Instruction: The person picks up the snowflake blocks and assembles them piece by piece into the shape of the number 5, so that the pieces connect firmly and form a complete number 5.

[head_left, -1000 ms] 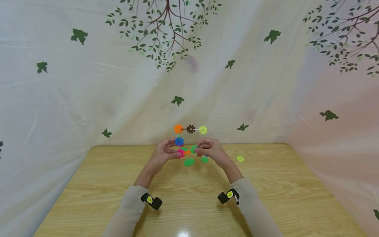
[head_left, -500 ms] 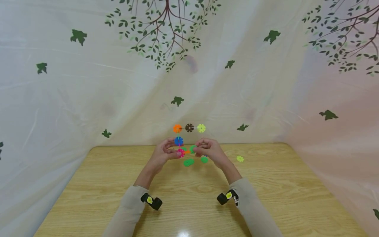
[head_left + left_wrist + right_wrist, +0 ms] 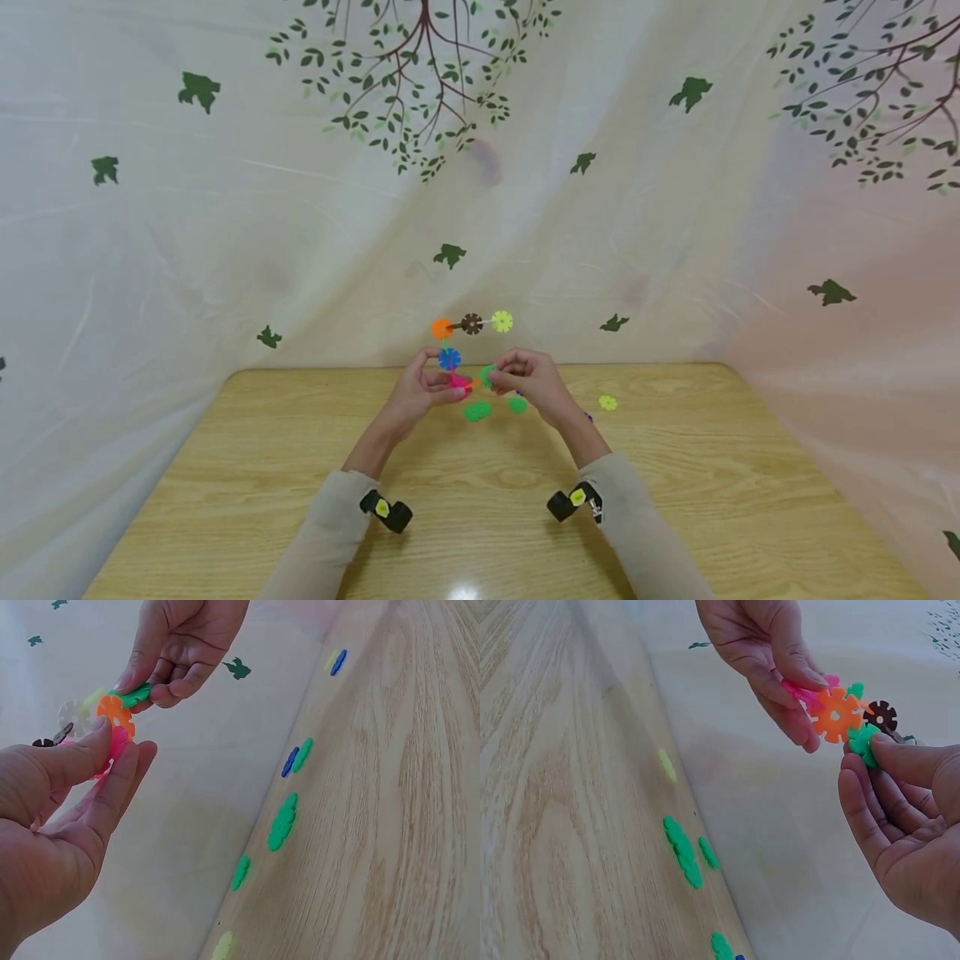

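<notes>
My left hand [image 3: 408, 398] pinches a pink snowflake disc [image 3: 459, 382] between thumb and fingers, above the table. It belongs to a linked chain: a blue disc [image 3: 449, 359] rises from it, then an upper orange disc [image 3: 442, 329], a brown disc [image 3: 472, 324] and a yellow disc [image 3: 502, 321] run sideways. In the right wrist view a lower orange disc [image 3: 835, 715] sticks out from the pink one. Between thumb and fingers my right hand [image 3: 534, 382] pinches a green disc [image 3: 862, 741], its edge right at the lower orange disc's rim.
Loose green discs [image 3: 283, 822] lie on the wooden table [image 3: 465, 517], with a blue disc [image 3: 290, 761] beside one of them. A yellow disc [image 3: 607, 402] lies farther right. Behind the table hangs a pale curtain [image 3: 337, 250] printed with leaves and branches.
The chain's upper part has shifted slightly left and its top row tilts. The pink disc has turned in my left hand. The right hand keeps its pinch on the green disc.
</notes>
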`<action>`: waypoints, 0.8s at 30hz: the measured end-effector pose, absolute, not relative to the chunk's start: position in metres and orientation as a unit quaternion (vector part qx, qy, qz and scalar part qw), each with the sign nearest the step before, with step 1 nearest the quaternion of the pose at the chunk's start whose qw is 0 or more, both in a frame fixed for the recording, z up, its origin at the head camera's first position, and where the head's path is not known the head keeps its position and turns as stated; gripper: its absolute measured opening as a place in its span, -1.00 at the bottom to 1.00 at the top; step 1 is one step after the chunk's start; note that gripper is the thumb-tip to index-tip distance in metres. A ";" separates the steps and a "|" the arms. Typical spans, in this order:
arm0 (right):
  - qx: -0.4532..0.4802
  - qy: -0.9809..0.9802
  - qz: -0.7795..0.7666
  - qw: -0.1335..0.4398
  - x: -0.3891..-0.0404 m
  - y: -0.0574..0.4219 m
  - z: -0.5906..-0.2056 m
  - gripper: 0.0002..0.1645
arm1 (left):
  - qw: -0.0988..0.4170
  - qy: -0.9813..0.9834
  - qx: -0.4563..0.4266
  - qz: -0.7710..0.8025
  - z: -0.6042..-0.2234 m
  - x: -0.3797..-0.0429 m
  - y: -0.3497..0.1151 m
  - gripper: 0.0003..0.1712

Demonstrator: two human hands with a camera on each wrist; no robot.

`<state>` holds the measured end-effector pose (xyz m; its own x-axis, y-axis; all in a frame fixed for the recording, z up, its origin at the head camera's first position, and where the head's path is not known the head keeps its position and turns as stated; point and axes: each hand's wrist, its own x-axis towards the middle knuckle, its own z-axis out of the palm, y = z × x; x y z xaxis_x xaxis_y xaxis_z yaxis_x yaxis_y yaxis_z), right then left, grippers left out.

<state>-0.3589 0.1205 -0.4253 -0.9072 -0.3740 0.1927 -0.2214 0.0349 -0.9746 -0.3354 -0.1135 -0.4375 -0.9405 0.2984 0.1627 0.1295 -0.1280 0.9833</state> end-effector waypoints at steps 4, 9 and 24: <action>-0.215 0.713 -0.665 0.059 -0.359 0.119 -0.427 -0.80 | 0.057 0.656 0.166 0.735 -0.438 -0.336 -0.113 -0.44; -0.222 0.711 -0.664 0.063 -0.357 0.119 -0.426 -0.71 | 0.047 0.659 0.150 0.735 -0.438 -0.336 -0.112 -0.43; -0.218 0.728 -0.648 0.053 -0.356 0.120 -0.423 -0.73 | 0.037 0.675 0.121 0.727 -0.436 -0.335 -0.113 -0.44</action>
